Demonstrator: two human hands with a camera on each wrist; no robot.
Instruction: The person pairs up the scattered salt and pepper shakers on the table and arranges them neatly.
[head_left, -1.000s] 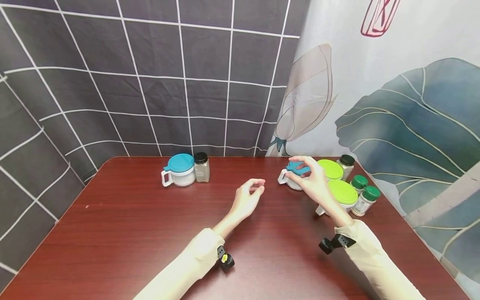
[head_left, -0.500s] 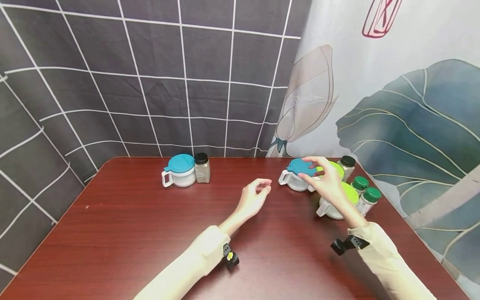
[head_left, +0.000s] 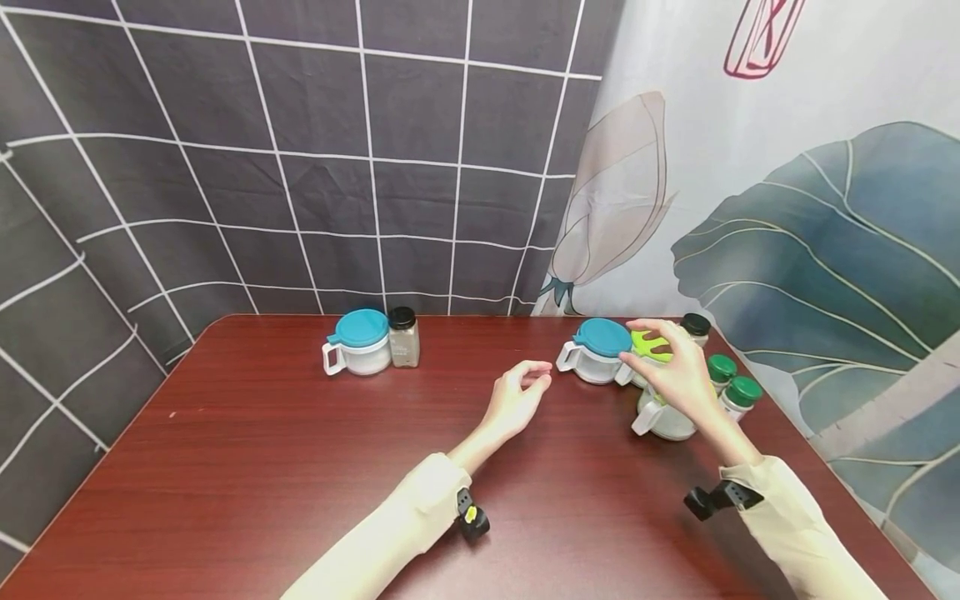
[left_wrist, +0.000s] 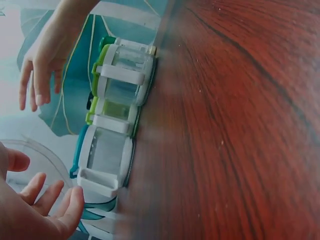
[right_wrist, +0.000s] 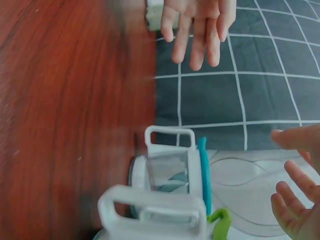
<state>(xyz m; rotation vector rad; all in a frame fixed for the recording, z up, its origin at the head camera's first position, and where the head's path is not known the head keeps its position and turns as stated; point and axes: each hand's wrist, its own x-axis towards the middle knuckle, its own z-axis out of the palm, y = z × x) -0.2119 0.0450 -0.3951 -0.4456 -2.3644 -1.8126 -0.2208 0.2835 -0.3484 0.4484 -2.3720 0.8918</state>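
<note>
My right hand [head_left: 678,371] hovers over the green-lidded jars at the right, thumb and fingers spread apart around nothing. Beneath it are a far green-lidded jar [head_left: 643,342] and a nearer one [head_left: 670,423], both partly covered by the hand. Just left of them sits a blue-lidded seasoning jar [head_left: 604,340] with a white handle. My left hand [head_left: 517,398] is above the table in front of this jar, fingers loosely bent and holding nothing. In the left wrist view, the clear body of the blue-lidded jar [left_wrist: 106,155] shows beyond the left fingertips.
Another blue-lidded jar [head_left: 362,333] stands at the back left beside a black-capped shaker [head_left: 405,343]. Behind the green-lidded jars are a second black-capped shaker [head_left: 696,326] and two green-capped bottles, one nearer [head_left: 742,392]. A curtain [head_left: 315,200] hangs behind the table [head_left: 300,467].
My right hand has moved right, from over the right blue-lidded jar to over the green-lidded jars. My left hand has drifted slightly right. The jars stay in place.
</note>
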